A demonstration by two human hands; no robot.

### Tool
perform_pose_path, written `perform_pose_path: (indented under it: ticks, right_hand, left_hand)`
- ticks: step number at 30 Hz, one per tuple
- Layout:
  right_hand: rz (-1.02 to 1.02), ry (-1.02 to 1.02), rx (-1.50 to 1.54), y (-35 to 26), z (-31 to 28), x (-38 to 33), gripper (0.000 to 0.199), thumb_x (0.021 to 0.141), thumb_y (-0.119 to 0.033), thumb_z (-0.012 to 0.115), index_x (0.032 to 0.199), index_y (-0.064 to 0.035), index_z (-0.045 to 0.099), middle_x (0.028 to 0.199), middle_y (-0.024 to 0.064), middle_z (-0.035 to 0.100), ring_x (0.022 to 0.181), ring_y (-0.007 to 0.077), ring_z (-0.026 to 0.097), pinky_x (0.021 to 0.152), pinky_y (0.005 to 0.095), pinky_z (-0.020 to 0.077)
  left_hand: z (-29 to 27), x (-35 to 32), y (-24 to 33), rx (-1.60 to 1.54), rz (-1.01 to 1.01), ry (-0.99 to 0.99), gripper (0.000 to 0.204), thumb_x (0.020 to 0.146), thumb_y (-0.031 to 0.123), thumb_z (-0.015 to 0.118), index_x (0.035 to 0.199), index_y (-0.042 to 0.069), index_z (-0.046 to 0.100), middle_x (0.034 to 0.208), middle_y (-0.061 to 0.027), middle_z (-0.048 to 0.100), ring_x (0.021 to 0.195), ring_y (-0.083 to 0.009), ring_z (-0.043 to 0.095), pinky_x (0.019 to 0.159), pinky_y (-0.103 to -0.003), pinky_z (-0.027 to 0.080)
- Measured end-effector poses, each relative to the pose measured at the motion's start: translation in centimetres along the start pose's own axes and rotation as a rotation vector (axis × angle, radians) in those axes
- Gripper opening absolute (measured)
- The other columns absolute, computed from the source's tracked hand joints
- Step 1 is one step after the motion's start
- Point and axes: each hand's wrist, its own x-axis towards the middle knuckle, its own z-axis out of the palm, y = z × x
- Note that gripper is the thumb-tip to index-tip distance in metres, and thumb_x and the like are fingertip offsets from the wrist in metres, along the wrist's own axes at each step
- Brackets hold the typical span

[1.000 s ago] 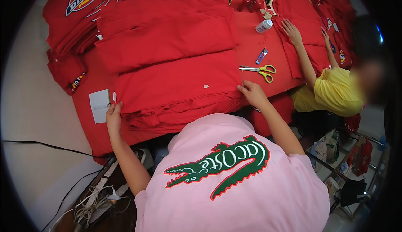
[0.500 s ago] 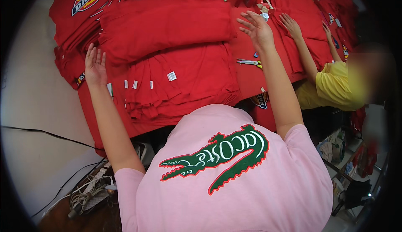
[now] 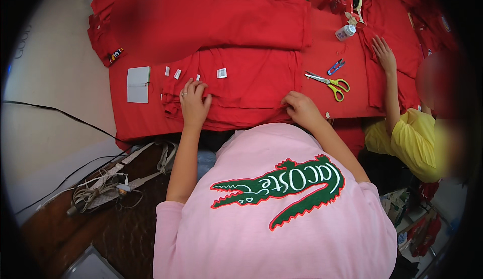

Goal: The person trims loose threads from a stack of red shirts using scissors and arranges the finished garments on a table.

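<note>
A stack of folded red garments (image 3: 251,85) with small white tags lies at the table's near edge. My left hand (image 3: 195,103) rests on the front left part of this stack, fingers apart and lightly bent, a ring on one of them. At the stack's right front corner, my right hand (image 3: 303,109) has its fingers drawn together on the edge of the top red garment. A larger folded red pile (image 3: 241,17) sits just beyond, overlapping the stack's far side.
Yellow-handled scissors (image 3: 329,84), blue thread snips (image 3: 336,66) and a white bottle (image 3: 345,32) lie to the right. A small open notebook (image 3: 138,85) is at left. On the right, a co-worker's hand (image 3: 384,55) rests on more red garments. Cables (image 3: 103,191) lie lower left.
Both hands have come down and nearer from above the far pile to the near stack. My right hand has closed on the garment's edge. The view has shifted; the notebook now shows fully.
</note>
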Motion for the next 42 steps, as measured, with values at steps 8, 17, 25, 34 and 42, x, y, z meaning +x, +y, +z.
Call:
perform_pose_path:
  ticks: [8, 17, 25, 34, 42]
  right_hand:
    - [-0.109, 0.019, -0.012, -1.7, -5.1, -3.7, 0.021, 0.076, 0.002, 0.069, 0.096, -0.0028, 0.068, 0.097, 0.0122, 0.067, 0.093, 0.0338, 0.067, 0.08, 0.0444, 0.0554]
    - [0.276, -0.036, -0.041, 1.5, -3.9, -7.1, 0.016, 0.084, -0.009, 0.073, 0.099, -0.0066, 0.067, 0.083, 0.01, 0.067, 0.08, 0.0285, 0.069, 0.074, 0.0431, 0.0552]
    - [-0.093, -0.056, -0.29, 0.7, -2.5, -2.3, 0.024, 0.085, -0.018, 0.078, 0.103, -0.008, 0.066, 0.091, 0.0082, 0.067, 0.075, 0.0266, 0.068, 0.067, 0.0413, 0.0545]
    - [-0.168, 0.297, -0.022, -4.7, -6.7, -2.2, 0.016, 0.079, 0.0, 0.072, 0.092, -0.0051, 0.065, 0.075, 0.0055, 0.061, 0.058, 0.0198, 0.061, 0.054, 0.0334, 0.0489]
    - [-0.112, 0.398, -0.125, -4.6, -8.6, -5.5, 0.014, 0.08, -0.003, 0.072, 0.089, -0.0069, 0.062, 0.073, 0.0056, 0.058, 0.059, 0.0198, 0.063, 0.055, 0.0351, 0.0505]
  left_hand:
    - [-2.1, -2.6, -8.3, -0.73, -0.695, 0.446, 0.019, 0.107, 0.018, 0.054, 0.108, 0.0, 0.061, 0.093, -0.0049, 0.066, 0.082, -0.0106, 0.06, 0.075, -0.026, 0.048]
    - [-0.8, -8.4, -7.7, -1.123, -1.15, 0.492, 0.032, 0.105, 0.029, 0.054, 0.119, 0.002, 0.063, 0.097, -0.0083, 0.071, 0.084, -0.0176, 0.07, 0.073, -0.028, 0.052]
    - [0.2, -8.4, 4.4, -1.62, -1.091, -0.157, 0.035, 0.104, 0.035, 0.059, 0.12, 0.006, 0.07, 0.109, -0.0092, 0.075, 0.095, -0.0196, 0.072, 0.083, -0.031, 0.054]
    - [1.3, 0.6, 13.9, -2.083, -1.068, 0.182, 0.028, 0.099, 0.024, 0.068, 0.122, 0.006, 0.068, 0.127, -0.011, 0.071, 0.12, -0.0245, 0.066, 0.107, -0.041, 0.052]
    - [-2.4, 6.2, -6.6, -2.062, -0.766, 0.744, 0.034, 0.099, 0.012, 0.059, 0.129, -0.002, 0.062, 0.128, -0.019, 0.069, 0.122, -0.0351, 0.066, 0.11, -0.052, 0.051]
